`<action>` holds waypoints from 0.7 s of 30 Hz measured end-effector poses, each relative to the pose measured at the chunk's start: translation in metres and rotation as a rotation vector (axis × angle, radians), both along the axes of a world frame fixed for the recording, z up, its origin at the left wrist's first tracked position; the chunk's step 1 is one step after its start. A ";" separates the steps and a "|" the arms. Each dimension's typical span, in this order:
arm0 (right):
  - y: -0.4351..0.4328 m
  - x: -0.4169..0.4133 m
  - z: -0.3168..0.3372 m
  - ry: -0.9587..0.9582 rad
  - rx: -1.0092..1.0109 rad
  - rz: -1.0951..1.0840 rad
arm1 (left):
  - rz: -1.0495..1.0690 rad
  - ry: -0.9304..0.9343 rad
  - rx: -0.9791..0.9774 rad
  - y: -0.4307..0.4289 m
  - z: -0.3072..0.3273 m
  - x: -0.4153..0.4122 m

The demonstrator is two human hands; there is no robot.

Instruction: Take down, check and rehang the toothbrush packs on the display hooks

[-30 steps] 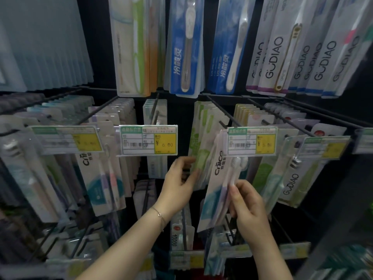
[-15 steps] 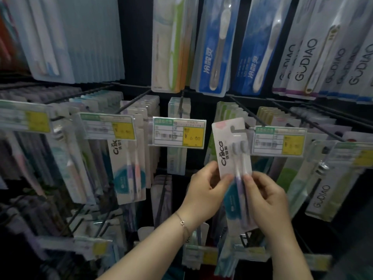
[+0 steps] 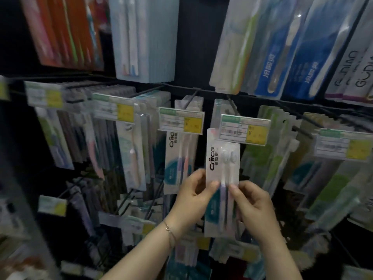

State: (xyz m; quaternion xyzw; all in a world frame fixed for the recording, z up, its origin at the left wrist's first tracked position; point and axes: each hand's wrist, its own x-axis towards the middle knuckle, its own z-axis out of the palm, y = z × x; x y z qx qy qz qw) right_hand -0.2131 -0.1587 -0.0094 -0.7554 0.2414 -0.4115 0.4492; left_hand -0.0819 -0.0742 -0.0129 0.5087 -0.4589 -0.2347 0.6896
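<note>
Toothbrush pack point(image 3: 222, 168): a white card marked "Cnice" down its left side, with two white-headed brushes under a clear blister and a teal patch lower down. It is upright in front of the display, held in both hands at about mid-height. The left hand point(image 3: 193, 197) takes the left edge; its grip pinches the card, thumb on the front face and fingers behind. The right hand point(image 3: 254, 201) takes the right edge in the same way, thumb tip on the blister beside the brush handles. The top of the pack meets the lower left corner of a price tag point(image 3: 245, 131) with a yellow panel; whether the pack hangs on a hook behind that tag cannot be determined. A thin bracelet point(image 3: 167, 229) sits on the left wrist. Just to the left, a matching Cnice pack point(image 3: 177, 158) hangs from a black wire hook point(image 3: 188, 101) below a second price tag point(image 3: 180, 123). Rows of other toothbrush packs fill the hooks on both sides, and longer blue packs point(image 3: 270, 63) hang in the row above.
</note>
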 end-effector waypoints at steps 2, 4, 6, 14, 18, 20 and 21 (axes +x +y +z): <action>0.012 0.016 -0.005 -0.018 0.011 -0.001 | 0.027 0.006 -0.002 0.013 -0.002 0.014; 0.025 0.031 -0.008 -0.032 0.049 0.000 | 0.050 0.023 0.009 0.027 -0.003 0.028; 0.039 0.047 -0.010 -0.042 0.105 0.013 | 0.071 0.014 0.030 0.041 -0.005 0.042; 0.091 0.111 -0.021 -0.024 0.191 0.028 | 0.145 -0.002 0.087 0.096 -0.014 0.102; 0.118 0.150 -0.020 -0.002 0.187 0.038 | 0.189 -0.039 0.099 0.126 -0.013 0.139; 0.131 0.171 -0.018 0.009 0.192 0.047 | 0.219 -0.050 0.111 0.141 -0.012 0.157; 0.137 0.181 -0.018 0.020 0.185 0.053 | 0.234 -0.049 0.117 0.147 -0.012 0.166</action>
